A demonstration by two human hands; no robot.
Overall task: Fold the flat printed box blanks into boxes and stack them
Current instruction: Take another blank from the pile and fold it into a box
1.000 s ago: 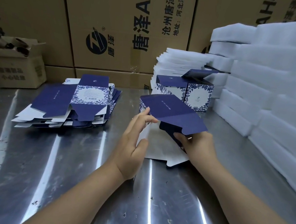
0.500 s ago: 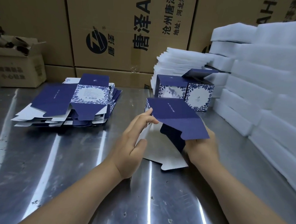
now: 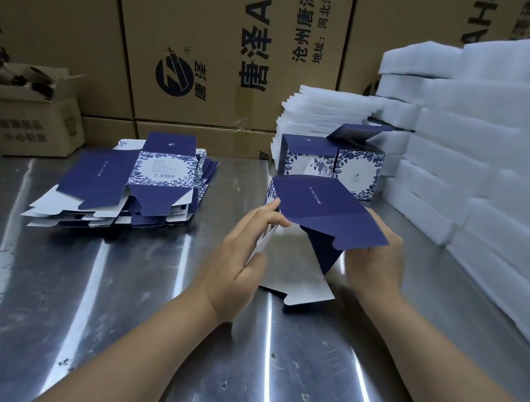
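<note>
**A:** From the head camera, where is the box that is being folded?

**B:** The half-folded box (image 3: 318,206) is up off the table (image 3: 112,332), between both hands. Its dark blue panel faces up, and a white flap hangs below the fingers with its lower edge down at the table.

**A:** How do the fingers sit?

**B:** The left hand (image 3: 237,260) has the white side flap pinched between thumb and long fingers (image 3: 265,214), the fingertips touching the blue panel's near corner. The right hand (image 3: 375,261) has its fingers curled under the panel's right edge, clamped on the box.

**A:** And the other blanks?

**B:** A pile of flat blanks (image 3: 121,185) lies on the table well to the left of the left fingers, fanned unevenly, printed side up. Just beyond the fingers stand two finished boxes (image 3: 336,162) side by side, the right one with its lid flap raised.

**A:** What is around them?

**B:** White foam slabs (image 3: 489,165) are stacked to the right of the right fingers and behind the finished boxes. Big brown cartons (image 3: 208,47) form the back wall, and a small open carton (image 3: 26,123) sits far left.
</note>
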